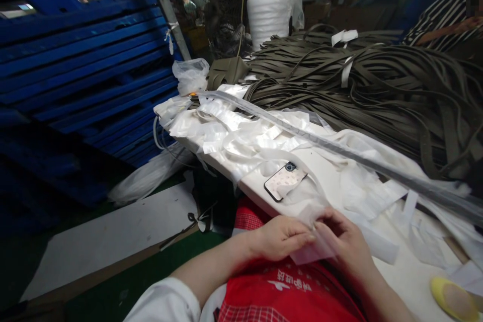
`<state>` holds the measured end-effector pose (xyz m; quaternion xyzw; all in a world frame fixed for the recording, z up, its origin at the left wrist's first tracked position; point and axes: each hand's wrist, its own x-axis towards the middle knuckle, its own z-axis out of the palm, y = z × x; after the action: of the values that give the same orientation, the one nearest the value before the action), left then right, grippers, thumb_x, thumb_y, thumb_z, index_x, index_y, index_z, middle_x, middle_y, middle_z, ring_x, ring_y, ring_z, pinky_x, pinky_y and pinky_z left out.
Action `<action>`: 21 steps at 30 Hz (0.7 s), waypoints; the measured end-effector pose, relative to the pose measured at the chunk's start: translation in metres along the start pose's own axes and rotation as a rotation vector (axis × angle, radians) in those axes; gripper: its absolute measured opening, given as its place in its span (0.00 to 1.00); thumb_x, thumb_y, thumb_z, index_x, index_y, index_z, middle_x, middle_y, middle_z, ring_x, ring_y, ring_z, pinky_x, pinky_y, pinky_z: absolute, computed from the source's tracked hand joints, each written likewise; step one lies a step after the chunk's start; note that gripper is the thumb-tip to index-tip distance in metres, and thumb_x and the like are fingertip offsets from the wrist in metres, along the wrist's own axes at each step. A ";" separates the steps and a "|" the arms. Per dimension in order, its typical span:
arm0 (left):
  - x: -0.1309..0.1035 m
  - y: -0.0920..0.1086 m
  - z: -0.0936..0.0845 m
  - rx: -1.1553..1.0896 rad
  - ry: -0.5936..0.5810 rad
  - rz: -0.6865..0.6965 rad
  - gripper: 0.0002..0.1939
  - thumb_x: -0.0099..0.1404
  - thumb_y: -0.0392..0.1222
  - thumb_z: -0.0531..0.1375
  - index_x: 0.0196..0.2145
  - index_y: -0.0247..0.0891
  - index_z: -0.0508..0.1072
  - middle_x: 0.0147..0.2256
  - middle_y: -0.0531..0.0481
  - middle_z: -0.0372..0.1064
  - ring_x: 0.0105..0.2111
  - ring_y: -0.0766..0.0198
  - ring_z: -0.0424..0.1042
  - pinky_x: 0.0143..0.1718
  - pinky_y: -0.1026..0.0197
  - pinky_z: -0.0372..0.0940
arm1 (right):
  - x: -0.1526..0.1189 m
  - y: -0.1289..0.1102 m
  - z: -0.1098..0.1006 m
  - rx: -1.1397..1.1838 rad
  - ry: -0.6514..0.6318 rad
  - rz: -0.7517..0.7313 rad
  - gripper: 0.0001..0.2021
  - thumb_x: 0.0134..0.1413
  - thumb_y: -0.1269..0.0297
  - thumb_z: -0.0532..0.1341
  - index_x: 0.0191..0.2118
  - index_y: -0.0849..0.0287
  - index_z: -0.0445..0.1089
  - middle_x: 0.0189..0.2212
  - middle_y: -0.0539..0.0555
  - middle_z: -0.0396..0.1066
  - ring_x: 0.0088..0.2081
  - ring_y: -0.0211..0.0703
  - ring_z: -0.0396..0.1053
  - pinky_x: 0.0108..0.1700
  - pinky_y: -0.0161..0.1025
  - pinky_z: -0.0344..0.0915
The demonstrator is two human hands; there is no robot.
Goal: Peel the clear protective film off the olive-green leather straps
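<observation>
At the near edge of the worktop (332, 171), right over the red apron (264, 287), a thin white strip (315, 250) is between the two hands. The left hand (279, 236) and the right hand (349, 239) are about as near, each with its fingers pinched on it. One end hangs down toward the lap; the long way seems to run up and away, by the phone (281, 183). The phone is just past the fingers, a bit in the way. Farther off, a long grey bar (302, 134) lies across, before the dark straps (377, 80).
</observation>
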<state>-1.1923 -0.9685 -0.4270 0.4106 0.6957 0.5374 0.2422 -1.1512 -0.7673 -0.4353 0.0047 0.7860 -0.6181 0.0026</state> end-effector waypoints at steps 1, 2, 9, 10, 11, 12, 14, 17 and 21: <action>0.000 -0.001 0.000 0.034 0.062 -0.024 0.24 0.74 0.53 0.45 0.26 0.36 0.65 0.26 0.50 0.63 0.28 0.66 0.63 0.35 0.65 0.61 | -0.001 0.001 -0.002 0.026 0.035 -0.034 0.13 0.59 0.53 0.61 0.34 0.57 0.73 0.27 0.51 0.71 0.29 0.42 0.68 0.32 0.35 0.65; 0.000 -0.002 -0.001 0.066 0.117 -0.047 0.25 0.74 0.53 0.44 0.27 0.35 0.67 0.27 0.49 0.64 0.29 0.66 0.64 0.36 0.65 0.62 | -0.001 0.001 -0.004 0.037 0.053 -0.082 0.14 0.61 0.52 0.59 0.37 0.56 0.74 0.28 0.52 0.72 0.30 0.42 0.68 0.33 0.35 0.66; -0.003 -0.001 -0.010 0.057 0.097 -0.021 0.23 0.68 0.58 0.54 0.34 0.33 0.75 0.29 0.49 0.69 0.30 0.65 0.67 0.35 0.66 0.62 | 0.000 -0.012 -0.001 -0.188 -0.101 -0.214 0.11 0.61 0.59 0.61 0.31 0.55 0.76 0.27 0.52 0.73 0.30 0.41 0.70 0.34 0.35 0.65; -0.003 0.001 -0.012 0.050 0.085 -0.038 0.23 0.64 0.60 0.59 0.33 0.33 0.75 0.29 0.50 0.68 0.29 0.65 0.66 0.33 0.66 0.61 | 0.002 -0.014 0.001 -0.209 -0.104 -0.224 0.12 0.61 0.60 0.61 0.27 0.56 0.75 0.24 0.50 0.72 0.28 0.40 0.69 0.33 0.34 0.64; -0.001 0.002 -0.013 0.039 0.070 -0.061 0.23 0.62 0.61 0.61 0.32 0.34 0.74 0.27 0.51 0.66 0.28 0.66 0.64 0.31 0.67 0.60 | 0.004 -0.016 0.002 -0.229 -0.095 -0.236 0.12 0.60 0.61 0.62 0.25 0.57 0.72 0.23 0.50 0.70 0.27 0.39 0.68 0.32 0.33 0.63; 0.001 0.003 -0.013 0.017 0.048 -0.082 0.23 0.62 0.61 0.60 0.30 0.34 0.73 0.26 0.53 0.64 0.27 0.67 0.62 0.29 0.67 0.59 | 0.008 -0.017 0.003 -0.245 -0.086 -0.251 0.12 0.58 0.63 0.63 0.23 0.57 0.70 0.22 0.49 0.69 0.26 0.37 0.67 0.31 0.33 0.62; 0.006 0.004 -0.012 -0.043 0.000 -0.104 0.24 0.69 0.58 0.53 0.26 0.35 0.70 0.23 0.54 0.60 0.25 0.69 0.59 0.27 0.68 0.56 | 0.016 -0.018 0.005 -0.255 -0.081 -0.281 0.13 0.54 0.64 0.65 0.22 0.58 0.66 0.21 0.48 0.68 0.25 0.36 0.65 0.30 0.32 0.60; 0.013 -0.001 -0.007 -0.075 0.017 -0.104 0.27 0.73 0.56 0.46 0.24 0.35 0.66 0.23 0.53 0.60 0.25 0.69 0.60 0.29 0.67 0.57 | 0.028 -0.016 0.006 -0.265 -0.107 -0.319 0.12 0.50 0.65 0.65 0.22 0.58 0.63 0.22 0.48 0.69 0.25 0.35 0.64 0.30 0.31 0.59; 0.016 -0.019 -0.002 -0.074 0.020 -0.194 0.25 0.72 0.57 0.50 0.28 0.36 0.72 0.28 0.52 0.67 0.30 0.65 0.68 0.35 0.64 0.63 | 0.041 -0.014 0.006 -0.337 -0.183 -0.209 0.15 0.39 0.66 0.68 0.19 0.58 0.59 0.19 0.45 0.64 0.23 0.34 0.60 0.26 0.31 0.54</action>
<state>-1.2086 -0.9575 -0.4427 0.3268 0.7143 0.5406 0.3012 -1.1921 -0.7761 -0.4234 -0.1337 0.8709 -0.4727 0.0107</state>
